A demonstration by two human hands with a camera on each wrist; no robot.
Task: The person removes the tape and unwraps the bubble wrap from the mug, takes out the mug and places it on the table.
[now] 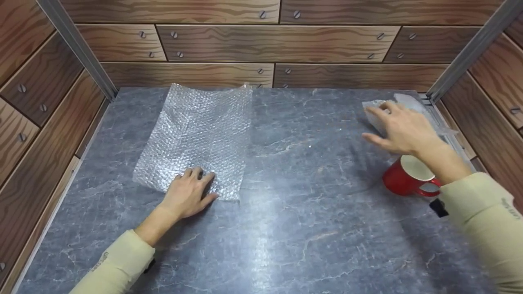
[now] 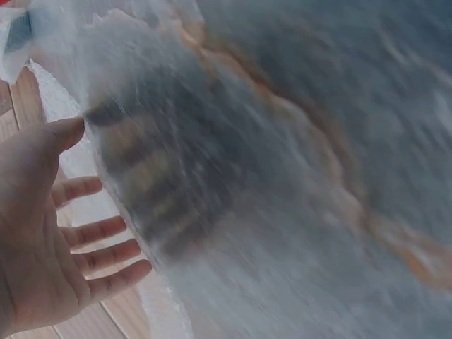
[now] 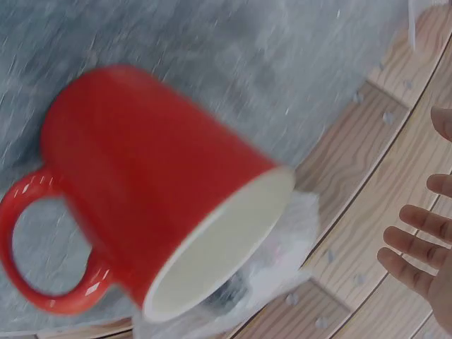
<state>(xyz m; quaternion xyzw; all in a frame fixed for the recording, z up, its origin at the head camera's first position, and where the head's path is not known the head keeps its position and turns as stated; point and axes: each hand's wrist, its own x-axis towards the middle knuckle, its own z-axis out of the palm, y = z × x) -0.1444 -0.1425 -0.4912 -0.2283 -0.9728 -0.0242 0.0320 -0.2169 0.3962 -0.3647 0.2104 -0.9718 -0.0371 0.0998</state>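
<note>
A sheet of bubble wrap point(image 1: 204, 130) lies flat on the left half of the table. My left hand point(image 1: 186, 196) rests on its near edge, fingers spread and fairly straight. In the left wrist view that hand point(image 2: 35, 240) is at the edge of the clear sheet, holding nothing. On the right stands a red mug point(image 1: 396, 180), white inside, its handle toward the lower right. Beyond the mug my right hand point(image 1: 408, 126) hovers with loosely bent fingers, near some crumpled clear plastic point(image 1: 410, 103) that it partly hides. The right wrist view shows the mug point(image 3: 148, 169) apart from the fingers.
The grey marbled tabletop point(image 1: 286, 224) runs up to wood-patterned walls point(image 1: 278, 41) at the back and both sides. Metal posts point(image 1: 77, 45) rise at the back corners. Behind the mug in the right wrist view lies the crumpled plastic point(image 3: 282, 247).
</note>
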